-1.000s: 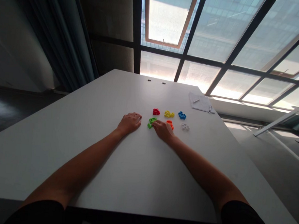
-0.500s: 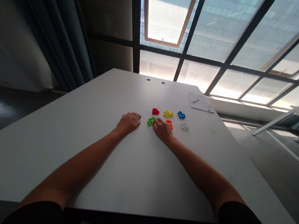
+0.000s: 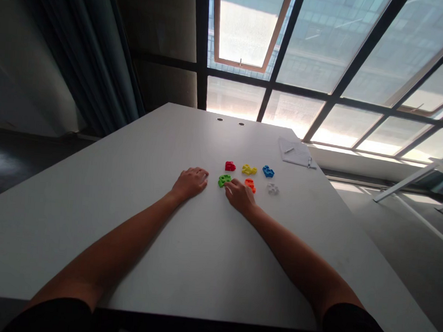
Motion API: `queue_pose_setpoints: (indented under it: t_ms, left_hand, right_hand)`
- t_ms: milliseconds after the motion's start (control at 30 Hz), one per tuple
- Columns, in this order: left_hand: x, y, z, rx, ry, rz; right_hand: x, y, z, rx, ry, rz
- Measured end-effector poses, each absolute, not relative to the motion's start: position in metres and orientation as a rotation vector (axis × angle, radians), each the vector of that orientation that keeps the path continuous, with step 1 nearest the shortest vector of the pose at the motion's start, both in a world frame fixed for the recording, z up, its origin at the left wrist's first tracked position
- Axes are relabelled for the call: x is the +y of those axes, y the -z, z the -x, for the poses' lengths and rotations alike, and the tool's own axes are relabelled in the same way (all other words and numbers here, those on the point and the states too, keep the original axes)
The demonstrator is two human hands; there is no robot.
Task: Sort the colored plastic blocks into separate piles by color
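Observation:
My left hand (image 3: 190, 181) lies flat on the white table, fingers stretched out and holding nothing. To its right sits a green plastic piece (image 3: 223, 180) with an irregular, knobbed shape. My right hand (image 3: 240, 195) rests at the lower right edge of that piece, its fingertips touching or very close to it, with the fingers loosely bent and apart. Just behind the right hand's knuckles is an orange piece (image 3: 250, 183), partly covered by the hand. A red piece (image 3: 230, 166), a yellow piece (image 3: 249, 169) and a blue piece (image 3: 268, 171) form a row farther back. A clear whitish piece (image 3: 273, 189) lies right of the orange one.
Papers (image 3: 295, 152) with pens on them lie near the table's (image 3: 153, 272) right edge. Two round cable holes are at the far edge. Large windows stand beyond, a dark curtain (image 3: 81, 50) hangs at left, and a white-legged table (image 3: 406, 181) is at right.
My right fingertips have drawn back slightly from the green piece, and more of it shows. My left hand and the other pieces stay in place.

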State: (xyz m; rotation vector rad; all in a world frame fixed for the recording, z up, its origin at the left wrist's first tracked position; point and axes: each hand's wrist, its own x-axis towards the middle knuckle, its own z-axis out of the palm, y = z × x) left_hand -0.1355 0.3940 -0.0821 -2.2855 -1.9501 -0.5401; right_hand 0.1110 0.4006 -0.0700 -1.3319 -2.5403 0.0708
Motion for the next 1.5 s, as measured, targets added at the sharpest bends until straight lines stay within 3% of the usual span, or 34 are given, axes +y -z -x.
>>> queue_pose_setpoints:
  t_ms: [400, 567, 700, 800, 933, 1000, 1133, 1233, 1500]
  left_hand:
    - [0.393, 0.083, 0.137, -1.913, 0.548, 2.287]
    - [0.392, 0.082, 0.136, -1.916, 0.523, 2.303]
    - [0.393, 0.083, 0.136, -1.915, 0.523, 2.295]
    - [0.394, 0.083, 0.137, -1.913, 0.521, 2.289]
    - [0.394, 0.081, 0.137, -1.921, 0.514, 2.297]
    - [0.394, 0.08, 0.137, -1.926, 0.512, 2.296]
    - [0.394, 0.08, 0.136, -1.924, 0.505, 2.298]
    - [0.394, 0.081, 0.137, -1.922, 0.5, 2.299]
    - [0.393, 0.083, 0.137, -1.913, 0.484, 2.299]
  right_hand:
    - [0.371, 0.059, -0.115, -2.64, -0.083, 1.347]
    - [0.324, 0.058, -0.123, -2.741, -0.268, 1.084]
    - [0.268, 0.063, -0.124, -2.854, -0.603, 0.459]
    - [0.238, 0.063, -0.116, -2.753, -1.091, 0.048]
    - [0.232, 0.061, -0.107, -2.535, -1.62, 0.063]
    - [0.244, 0.063, -0.109, -2.56, -1.499, 0.178]
    - [0.288, 0.073, -0.127, -2.702, -0.776, 0.244]
    - [0.323, 0.078, -0.144, -2.652, -0.456, 0.438]
    - [0.335, 0.074, -0.15, -2.739, -0.26, 0.572]
